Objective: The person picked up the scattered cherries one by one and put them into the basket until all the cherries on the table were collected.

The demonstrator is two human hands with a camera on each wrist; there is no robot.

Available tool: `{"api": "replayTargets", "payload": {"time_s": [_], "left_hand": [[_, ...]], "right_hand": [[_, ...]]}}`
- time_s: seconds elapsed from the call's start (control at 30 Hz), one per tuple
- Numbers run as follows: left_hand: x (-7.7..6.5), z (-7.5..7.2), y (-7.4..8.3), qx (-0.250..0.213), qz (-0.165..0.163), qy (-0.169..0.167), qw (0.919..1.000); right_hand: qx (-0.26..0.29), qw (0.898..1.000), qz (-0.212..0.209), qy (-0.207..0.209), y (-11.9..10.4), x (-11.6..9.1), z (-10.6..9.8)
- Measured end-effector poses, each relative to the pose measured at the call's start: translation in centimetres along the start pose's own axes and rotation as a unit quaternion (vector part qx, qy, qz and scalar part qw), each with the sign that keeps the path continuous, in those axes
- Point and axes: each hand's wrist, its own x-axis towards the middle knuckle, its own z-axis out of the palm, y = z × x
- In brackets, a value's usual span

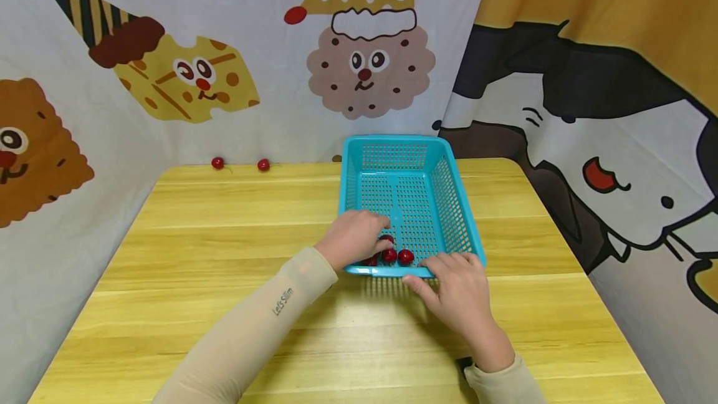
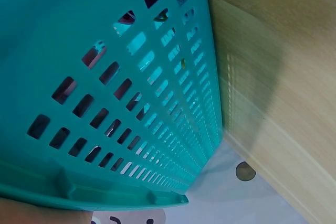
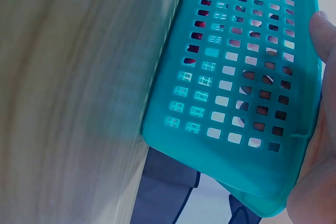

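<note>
A turquoise perforated plastic basket [image 1: 412,272] stands on the table. Several dark red cherries [image 1: 406,257] lie inside it, by its near wall. My left hand [image 1: 356,239] reaches over the near left corner into the basket. Its thumb and forefinger are apart around one cherry, partly hidden behind the thumb; whether they pinch it cannot be seen. My right hand [image 1: 460,288] holds the near right corner, fingers over the rim and thumb outside. In the left wrist view the basket wall [image 2: 79,129] hides most of the left hand. The right wrist view shows the right hand [image 3: 320,124] at the rim.
Two cherries with stems, one at the far left [image 1: 217,163] and one beside it [image 1: 263,165], lie along the back edge of the wooden table [image 1: 224,254]. A printed cloth [image 1: 269,92] hangs behind the table. A small black object [image 1: 464,365] shows by the right cuff.
</note>
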Motion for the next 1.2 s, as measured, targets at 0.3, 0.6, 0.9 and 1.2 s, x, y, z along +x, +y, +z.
{"api": "replayTargets", "payload": {"time_s": [0.3, 0.6, 0.9, 1.2], "left_hand": [[-0.09, 0.03, -0.01, -0.004, 0.0, -0.002, 1.0], [-0.16, 0.03, -0.04, -0.007, 0.0, 0.005, 1.0], [-0.22, 0.09, -0.1, -0.01, 0.0, 0.023, 0.9997], [-0.2, 0.07, -0.13, -0.008, -0.003, 0.024, 0.9997]], "right_hand": [[-0.002, 1.0, -0.002, 0.003, -0.03, -0.04, 0.14], [0.0, 1.0, 0.002, -0.004, -0.04, -0.02, 0.05], [-0.002, 1.0, 0.001, -0.005, -0.11, 0.16, -0.06], [-0.001, 1.0, 0.004, -0.007, -0.15, 0.22, 0.0]]}}
